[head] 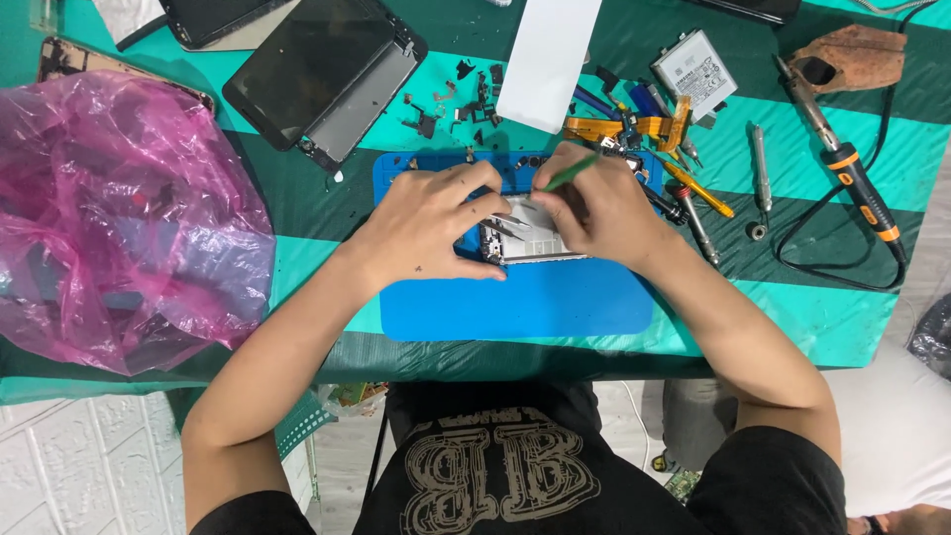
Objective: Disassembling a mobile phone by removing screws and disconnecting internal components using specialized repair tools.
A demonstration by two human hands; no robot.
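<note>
Black t-shirt (505, 466) fills the bottom of the shot, and both forearms reach up from it onto a blue work mat (515, 297). Opened phone frame (525, 243) sits at the mat's upper middle, mostly hidden between the two hands. Left hand (436, 213) curls over the frame's left end, fingers pinched on thin metal tweezers (507, 226) lying across it. Right hand (604, 208) is closed around a green pry tool (570, 175), held like a pen (tip hidden behind the fingers). Pink plastic bag (119, 218) slumps at far left, a tablet with its screen lifted (322, 74) sits above it, and an orange-banded soldering iron (852, 168) lies off right.
</note>
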